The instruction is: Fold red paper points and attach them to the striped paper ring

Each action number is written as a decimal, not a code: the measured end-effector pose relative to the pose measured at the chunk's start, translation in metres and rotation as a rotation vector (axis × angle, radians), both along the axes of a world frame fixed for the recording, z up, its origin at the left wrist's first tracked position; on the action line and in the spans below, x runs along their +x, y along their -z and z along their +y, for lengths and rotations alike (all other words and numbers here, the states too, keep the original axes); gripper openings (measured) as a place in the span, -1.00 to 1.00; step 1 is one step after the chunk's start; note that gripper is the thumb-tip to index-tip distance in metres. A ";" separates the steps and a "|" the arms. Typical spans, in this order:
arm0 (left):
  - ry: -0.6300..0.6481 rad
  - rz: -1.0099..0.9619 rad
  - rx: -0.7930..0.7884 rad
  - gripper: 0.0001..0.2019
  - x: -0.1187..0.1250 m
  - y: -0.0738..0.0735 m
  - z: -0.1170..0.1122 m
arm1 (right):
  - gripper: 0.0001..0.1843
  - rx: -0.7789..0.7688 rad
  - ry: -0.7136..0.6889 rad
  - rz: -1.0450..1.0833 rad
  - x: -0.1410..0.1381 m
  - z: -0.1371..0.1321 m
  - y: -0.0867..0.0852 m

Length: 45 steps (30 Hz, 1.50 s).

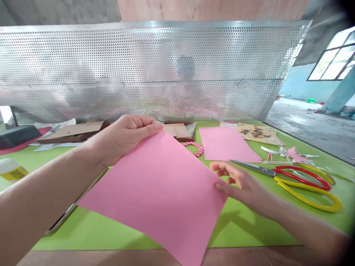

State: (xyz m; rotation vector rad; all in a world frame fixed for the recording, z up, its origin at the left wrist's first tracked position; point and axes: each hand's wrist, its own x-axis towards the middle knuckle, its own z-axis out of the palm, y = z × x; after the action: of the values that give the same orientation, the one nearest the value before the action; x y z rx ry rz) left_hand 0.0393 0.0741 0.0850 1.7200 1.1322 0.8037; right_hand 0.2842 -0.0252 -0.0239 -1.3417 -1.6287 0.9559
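A large pink paper sheet (163, 192) is held above the green table mat (249, 225), turned like a diamond. My left hand (124, 136) is closed on its top corner, thumb on top and fingers behind. My right hand (238, 183) pinches the sheet's right corner with the thumb, the other fingers loosely spread. Just right of my right hand lie big scissors (302, 181) with red and yellow handles, blades pointing left.
A second pink sheet (227, 144) lies flat further back, beside a pink-and-white striped ring (195, 147). Cardboard pieces (74, 131), a printed sheet (257, 133) and paper scraps (288, 153) sit along the perforated metal screen (155, 70). A bottle (11, 170) stands at left. People are blurred behind the screen.
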 end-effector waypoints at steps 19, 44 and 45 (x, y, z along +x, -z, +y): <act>0.407 0.489 0.612 -0.63 0.032 0.090 -0.068 | -0.69 -0.274 0.198 0.068 0.050 0.025 0.018; 0.200 -0.502 -0.402 -0.80 0.068 0.060 -0.031 | -0.65 -0.035 -0.017 0.527 0.042 0.020 -0.010; 0.192 -0.511 -0.438 -0.79 0.070 0.068 -0.028 | -0.71 -0.048 0.019 0.506 0.039 0.020 -0.009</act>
State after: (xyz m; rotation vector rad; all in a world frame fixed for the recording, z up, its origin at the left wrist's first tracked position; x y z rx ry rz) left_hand 0.1094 0.0462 0.0172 1.1481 0.7129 0.7506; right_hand 0.3232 -0.0051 -0.0152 -1.0326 -1.2105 1.2122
